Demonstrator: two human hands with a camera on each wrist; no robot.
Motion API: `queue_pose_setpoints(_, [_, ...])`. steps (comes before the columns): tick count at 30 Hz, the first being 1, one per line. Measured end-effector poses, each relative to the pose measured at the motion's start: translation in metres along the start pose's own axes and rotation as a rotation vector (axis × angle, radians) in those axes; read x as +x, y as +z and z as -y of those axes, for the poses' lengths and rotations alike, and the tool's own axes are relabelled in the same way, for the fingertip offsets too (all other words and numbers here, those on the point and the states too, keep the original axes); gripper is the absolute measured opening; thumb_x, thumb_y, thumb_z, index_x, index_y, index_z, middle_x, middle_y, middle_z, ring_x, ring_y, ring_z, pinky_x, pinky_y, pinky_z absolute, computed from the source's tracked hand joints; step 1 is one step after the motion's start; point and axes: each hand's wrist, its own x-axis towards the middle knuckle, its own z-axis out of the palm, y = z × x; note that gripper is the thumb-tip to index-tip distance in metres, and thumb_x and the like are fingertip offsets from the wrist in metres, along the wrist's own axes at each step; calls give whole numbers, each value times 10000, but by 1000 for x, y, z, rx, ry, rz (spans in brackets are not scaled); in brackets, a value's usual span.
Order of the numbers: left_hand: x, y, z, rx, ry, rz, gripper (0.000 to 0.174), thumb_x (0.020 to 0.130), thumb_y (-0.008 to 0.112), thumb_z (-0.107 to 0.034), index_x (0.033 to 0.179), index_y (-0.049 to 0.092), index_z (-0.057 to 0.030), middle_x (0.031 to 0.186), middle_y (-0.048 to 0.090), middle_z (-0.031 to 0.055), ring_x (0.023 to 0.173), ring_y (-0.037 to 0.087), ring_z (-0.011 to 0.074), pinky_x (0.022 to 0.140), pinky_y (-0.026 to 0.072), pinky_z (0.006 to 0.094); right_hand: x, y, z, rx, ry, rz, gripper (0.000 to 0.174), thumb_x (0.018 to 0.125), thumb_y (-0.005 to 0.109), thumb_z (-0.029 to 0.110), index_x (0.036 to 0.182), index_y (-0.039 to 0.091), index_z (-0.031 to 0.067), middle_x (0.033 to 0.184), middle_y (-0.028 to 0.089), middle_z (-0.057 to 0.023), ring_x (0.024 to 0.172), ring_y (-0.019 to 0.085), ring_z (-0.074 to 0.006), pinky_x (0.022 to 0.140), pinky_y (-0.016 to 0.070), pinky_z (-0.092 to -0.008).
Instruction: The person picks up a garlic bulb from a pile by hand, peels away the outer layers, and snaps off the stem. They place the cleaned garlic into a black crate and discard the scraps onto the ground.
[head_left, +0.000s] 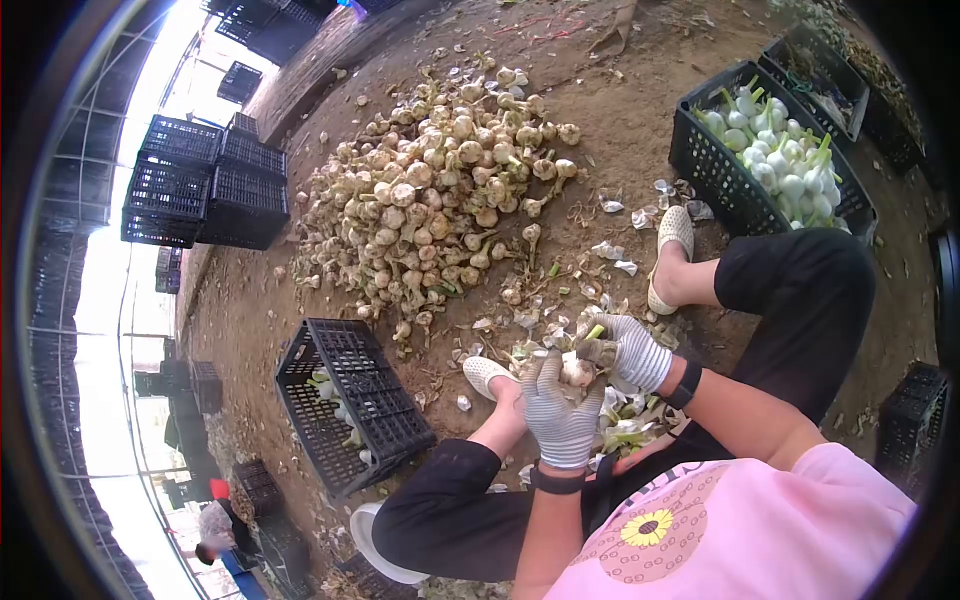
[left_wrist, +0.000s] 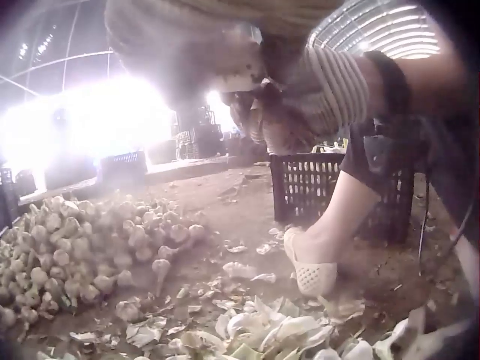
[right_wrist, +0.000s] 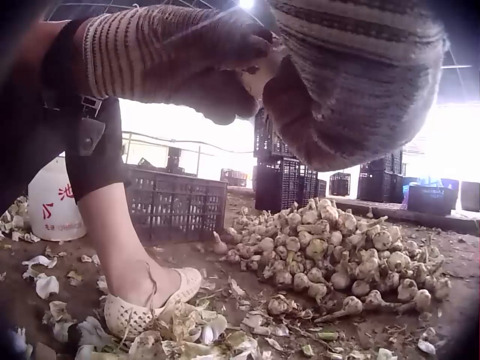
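Observation:
A garlic bulb (head_left: 577, 370) with a short green stem is held between both gloved hands in the head view. My left hand (head_left: 558, 412), in a striped grey glove, grips it from the near left side. From the right, my right hand (head_left: 630, 352) pinches it near the stem. In the left wrist view a pale part of the bulb (left_wrist: 238, 79) shows between the blurred gloves. The right wrist view has the bulb (right_wrist: 261, 76) partly hidden by the fingers of both hands. Peeled skins (head_left: 625, 415) lie below the hands.
A large garlic pile (head_left: 430, 190) lies ahead on the soil. A crate of white peeled bulbs (head_left: 735, 180) stands at the right, a tilted black crate (head_left: 375, 405) at the left. Stacked crates (head_left: 205, 185) stand far left; a person (head_left: 215, 530) is at the lower left.

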Motion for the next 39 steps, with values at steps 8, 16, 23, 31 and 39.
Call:
queue_pose_setpoints(8, [1, -2, 3, 71, -9, 26, 616, 544, 803, -147, 1071, 514, -10, 1007, 517, 175, 914, 500, 334, 824, 417, 411, 3, -4, 3, -17, 146, 41, 175, 796, 646, 92, 936, 612, -8, 811, 628, -45, 742, 556, -90, 666, 472, -251])
queue_pose_setpoints(16, [5, -12, 12, 69, 114, 103, 564, 580, 784, -145, 1049, 515, 14, 1010, 524, 175, 903, 533, 317, 792, 450, 375, 1, -7, -5, 19, 192, 121, 216, 798, 631, 55, 1006, 616, 0, 848, 650, -58, 751, 582, -99, 676, 488, -259])
queue_pose_setpoints(23, [-8, -6, 28, -592, -368, -3, 413, 730, 675, -150, 1059, 498, 29, 932, 560, 107, 808, 566, 215, 720, 466, 297, -12, 2, -7, -39, 247, 211, 240, 800, 651, 98, 1012, 618, -8, 868, 634, -39, 781, 577, -90, 699, 486, -240])
queue_pose_setpoints(31, [0, -11, 16, -179, -57, -10, 491, 713, 708, -153, 1105, 480, 35, 1046, 509, 161, 977, 510, 267, 858, 410, 360, -5, -5, -17, 457, 310, 154, 184, 827, 620, 155, 935, 626, 7, 833, 638, -46, 729, 607, -120, 643, 508, -240])
queue_pose_setpoints(39, [-6, -3, 12, -66, 26, -37, 581, 683, 759, -255, 1099, 471, 30, 1001, 517, 146, 941, 514, 271, 835, 413, 352, -4, 0, -38, 298, 309, -8, 147, 810, 628, 135, 917, 634, 35, 785, 629, -37, 705, 581, -103, 625, 483, -240])
